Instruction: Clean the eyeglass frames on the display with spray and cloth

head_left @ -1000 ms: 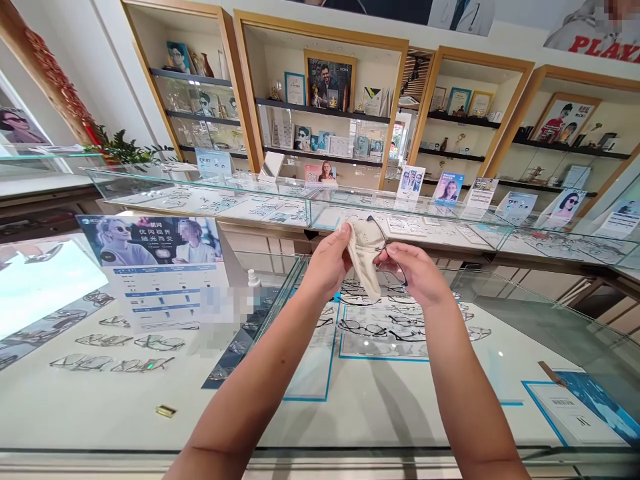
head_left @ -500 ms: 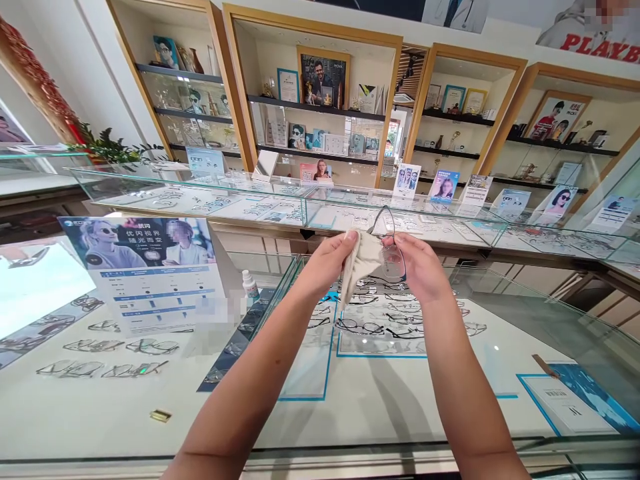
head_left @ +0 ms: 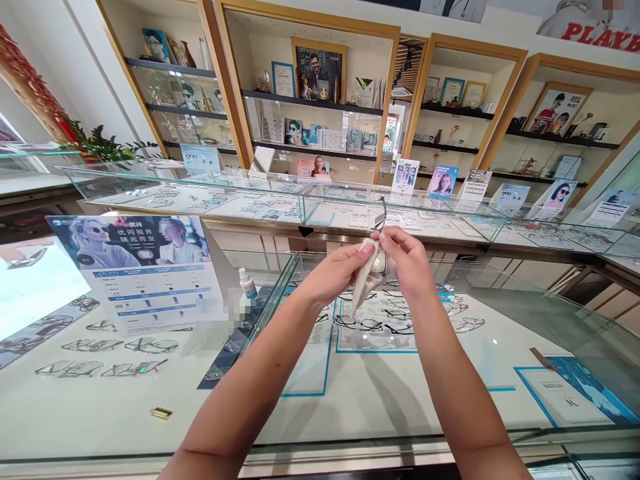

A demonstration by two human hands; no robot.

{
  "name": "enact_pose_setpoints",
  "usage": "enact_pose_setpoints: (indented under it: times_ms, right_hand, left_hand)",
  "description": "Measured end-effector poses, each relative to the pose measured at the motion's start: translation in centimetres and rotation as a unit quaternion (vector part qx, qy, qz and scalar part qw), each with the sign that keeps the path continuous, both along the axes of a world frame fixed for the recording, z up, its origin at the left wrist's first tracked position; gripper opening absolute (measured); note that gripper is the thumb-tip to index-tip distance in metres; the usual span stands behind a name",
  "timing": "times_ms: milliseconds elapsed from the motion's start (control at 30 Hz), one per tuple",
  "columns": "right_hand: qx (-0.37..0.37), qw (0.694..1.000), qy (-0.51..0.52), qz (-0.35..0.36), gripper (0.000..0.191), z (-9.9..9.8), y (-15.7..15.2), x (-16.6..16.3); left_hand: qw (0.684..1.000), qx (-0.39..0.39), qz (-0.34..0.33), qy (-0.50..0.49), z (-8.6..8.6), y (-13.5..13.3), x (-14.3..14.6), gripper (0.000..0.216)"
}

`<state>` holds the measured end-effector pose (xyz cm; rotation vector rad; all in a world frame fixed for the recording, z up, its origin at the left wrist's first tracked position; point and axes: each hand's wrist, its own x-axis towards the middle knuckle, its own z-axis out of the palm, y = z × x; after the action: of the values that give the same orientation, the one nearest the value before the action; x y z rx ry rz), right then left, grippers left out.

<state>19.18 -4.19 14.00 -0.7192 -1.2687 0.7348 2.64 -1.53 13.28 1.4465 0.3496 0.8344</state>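
Above the glass counter, both hands meet in the middle of the view. My left hand (head_left: pixel 345 265) is closed on a cream cleaning cloth (head_left: pixel 367 283), which hangs down in folds. My right hand (head_left: pixel 407 257) pinches a pair of eyeglasses (head_left: pixel 384 265) with a dark blue rim. The cloth lies against the glasses and hides most of the lenses. A temple arm points upward over my right fingers. Below the hands, several eyeglass frames (head_left: pixel 357 324) lie in rows inside the display case.
A standing price card (head_left: pixel 160 300) and a small white bottle (head_left: pixel 247 283) are at the left. A gold-coloured clip-like piece (head_left: pixel 161 413) lies near the front. Printed cards (head_left: pixel 555 393) lie at the right. Another glass display counter (head_left: pixel 270 193) runs across the back.
My hands have come together, and the glasses have turned so their lens is now mostly behind the cloth. The camera view has shifted slightly.
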Motion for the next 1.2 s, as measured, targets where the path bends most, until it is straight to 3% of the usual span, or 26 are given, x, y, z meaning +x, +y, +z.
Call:
enact_pose_setpoints:
  times_ms: [133, 333, 533, 767, 967, 1100, 1200]
  right_hand:
    - [0.013, 1.0, -0.01, 0.007, 0.02, -0.3, 0.2, -0.2]
    - [-0.027, 0.999, 0.027, 0.033, 0.025, -0.4, 0.2, -0.5]
    - [-0.049, 0.994, 0.077, 0.063, 0.024, -0.6, 0.1, -0.9]
    - [-0.074, 0.992, 0.091, 0.05, 0.032, 0.0, -0.5, -1.0]
    - [-0.101, 0.987, 0.115, 0.058, 0.036, -0.2, -0.8, -2.4]
    - [-0.077, 0.987, 0.131, 0.058, 0.03, -0.8, -1.1, -3.8]
    - [-0.073, 0.988, 0.124, 0.05, 0.027, -1.0, -1.2, -4.3]
  left_hand:
    - [1.0, -0.005, 0.004, -0.001, 0.0, 0.1, -0.1, 0.056]
    - [0.999, 0.028, 0.007, 0.029, 0.2, -0.1, -0.4, 0.046]
    - [0.997, 0.041, 0.06, -0.012, 0.1, -0.9, 0.7, 0.05]
    - [0.996, 0.043, 0.07, -0.039, -0.1, -1.5, 1.6, 0.055]
    - [0.977, 0.061, 0.185, -0.092, -0.7, -1.9, 2.9, 0.056]
    - [0.957, 0.061, 0.259, -0.115, -0.9, -2.2, 3.1, 0.053]
    - [0.951, 0.06, 0.283, -0.11, -0.8, -2.1, 2.7, 0.053]
